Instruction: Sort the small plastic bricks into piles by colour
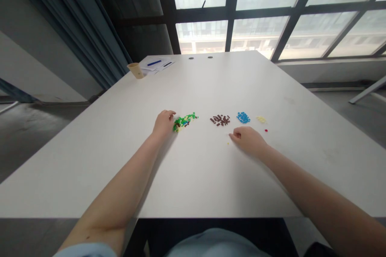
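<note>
My left hand [163, 123] rests curled on the white table [229, 184], touching the near end of a heap of small plastic bricks [183, 122], mostly green with some yellow, blue and dark pieces. To the right of that heap lie a loose group of dark brown bricks [220, 120], a blue cluster [243, 117] and a pale yellow cluster [261, 119]. My right hand [247, 141] lies below the blue cluster, fingertips drawn together, close to one tiny yellow piece [228, 143]. A single red brick [265, 130] sits just beyond its knuckles.
A paper cup [136, 70] stands near the far left corner of the table, next to papers with a blue pen [154, 63]. Two dark round grommets [200, 58] sit at the far edge. Large windows rise behind the table.
</note>
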`<state>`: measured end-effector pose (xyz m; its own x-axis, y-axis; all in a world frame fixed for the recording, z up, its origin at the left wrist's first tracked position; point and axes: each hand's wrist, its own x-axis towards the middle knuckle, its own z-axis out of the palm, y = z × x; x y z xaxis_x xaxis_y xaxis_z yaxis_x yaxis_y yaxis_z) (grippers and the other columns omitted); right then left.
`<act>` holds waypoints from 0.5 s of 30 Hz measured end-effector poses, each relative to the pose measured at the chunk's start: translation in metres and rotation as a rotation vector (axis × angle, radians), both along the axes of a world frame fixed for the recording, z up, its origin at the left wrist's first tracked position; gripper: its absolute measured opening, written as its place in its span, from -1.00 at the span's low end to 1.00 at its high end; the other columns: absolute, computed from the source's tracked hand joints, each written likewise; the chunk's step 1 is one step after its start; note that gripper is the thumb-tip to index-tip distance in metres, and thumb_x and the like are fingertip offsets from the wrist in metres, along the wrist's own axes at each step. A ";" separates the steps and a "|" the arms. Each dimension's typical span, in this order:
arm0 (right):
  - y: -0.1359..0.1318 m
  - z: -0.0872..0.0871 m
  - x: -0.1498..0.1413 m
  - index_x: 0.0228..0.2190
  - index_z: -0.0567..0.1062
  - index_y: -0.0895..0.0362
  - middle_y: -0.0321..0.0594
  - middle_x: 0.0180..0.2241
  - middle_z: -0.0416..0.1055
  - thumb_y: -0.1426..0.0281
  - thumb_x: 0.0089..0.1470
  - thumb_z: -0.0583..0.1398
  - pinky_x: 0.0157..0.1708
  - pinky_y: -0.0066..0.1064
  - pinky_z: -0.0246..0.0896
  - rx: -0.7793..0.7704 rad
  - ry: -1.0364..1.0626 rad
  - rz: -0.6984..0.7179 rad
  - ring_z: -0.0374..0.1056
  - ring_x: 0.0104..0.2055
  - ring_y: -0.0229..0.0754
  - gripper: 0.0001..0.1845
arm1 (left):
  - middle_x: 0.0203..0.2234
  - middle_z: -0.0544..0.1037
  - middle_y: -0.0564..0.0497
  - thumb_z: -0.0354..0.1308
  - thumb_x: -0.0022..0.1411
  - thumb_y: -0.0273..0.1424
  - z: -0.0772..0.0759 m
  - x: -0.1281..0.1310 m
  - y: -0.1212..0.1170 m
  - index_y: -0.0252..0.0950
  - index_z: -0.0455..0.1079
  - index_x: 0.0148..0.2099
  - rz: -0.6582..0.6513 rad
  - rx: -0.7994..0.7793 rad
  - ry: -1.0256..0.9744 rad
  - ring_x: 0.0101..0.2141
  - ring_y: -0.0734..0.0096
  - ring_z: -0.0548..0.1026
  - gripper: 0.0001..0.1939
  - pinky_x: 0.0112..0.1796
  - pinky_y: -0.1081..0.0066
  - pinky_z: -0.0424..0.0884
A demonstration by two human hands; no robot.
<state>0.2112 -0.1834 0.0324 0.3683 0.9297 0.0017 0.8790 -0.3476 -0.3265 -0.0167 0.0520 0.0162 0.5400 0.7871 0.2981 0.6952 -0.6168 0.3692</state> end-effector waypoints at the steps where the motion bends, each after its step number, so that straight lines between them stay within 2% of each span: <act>1: -0.008 -0.003 0.003 -0.70 0.22 0.14 -0.30 -0.65 0.22 0.27 0.00 0.03 -0.54 -0.46 -0.19 0.030 0.016 0.010 0.06 -0.56 -0.31 -0.67 | -0.28 0.47 -0.14 -0.13 0.12 -0.50 -0.002 -0.005 0.008 -0.36 0.45 -0.18 -0.013 -0.067 0.010 -0.22 0.25 0.40 -0.66 -0.13 0.31 0.27; 3: -0.019 -0.006 0.009 -0.72 0.12 0.14 -0.34 -0.69 0.11 0.26 0.00 0.02 -0.54 -0.46 -0.19 0.119 0.067 0.015 -0.01 -0.58 -0.33 -0.63 | -0.26 0.48 -0.13 -0.10 0.12 -0.46 -0.004 -0.012 0.019 -0.34 0.44 -0.11 -0.072 -0.193 0.015 -0.25 0.27 0.41 -0.64 -0.16 0.33 0.28; 5: -0.023 -0.004 0.015 -0.73 0.04 0.13 -0.37 -0.71 0.00 0.22 0.00 0.01 -0.55 -0.47 -0.18 0.213 0.143 -0.002 -0.06 -0.59 -0.34 -0.60 | -0.24 0.48 -0.12 -0.08 0.14 -0.38 -0.007 -0.016 0.023 -0.31 0.42 -0.04 -0.131 -0.254 0.001 -0.27 0.29 0.41 -0.61 -0.19 0.34 0.29; 9: -0.021 0.002 0.018 -0.72 -0.01 0.12 -0.40 -0.70 -0.12 0.17 -0.02 0.02 -0.56 -0.48 -0.17 0.319 0.250 -0.046 -0.10 -0.60 -0.35 -0.57 | -0.31 0.47 -0.10 -0.08 0.15 -0.26 -0.013 -0.013 0.020 -0.30 0.45 -0.06 -0.155 -0.207 -0.009 -0.32 0.30 0.39 -0.58 -0.24 0.36 0.29; 15: -0.020 0.000 0.012 -0.71 -0.01 0.11 -0.40 -0.69 -0.12 0.18 -0.01 0.02 -0.56 -0.47 -0.19 0.264 0.285 0.007 -0.12 -0.59 -0.35 -0.58 | -0.41 0.44 -0.03 -0.04 0.12 -0.25 -0.017 -0.006 0.012 -0.27 0.49 -0.21 -0.087 -0.121 0.026 -0.43 0.40 0.35 -0.66 -0.32 0.43 0.26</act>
<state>0.2234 -0.2033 0.0326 0.3822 0.9134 0.1398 0.7421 -0.2133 -0.6354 -0.0224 0.0635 -0.0003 0.6138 0.7666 0.1888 0.6516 -0.6269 0.4270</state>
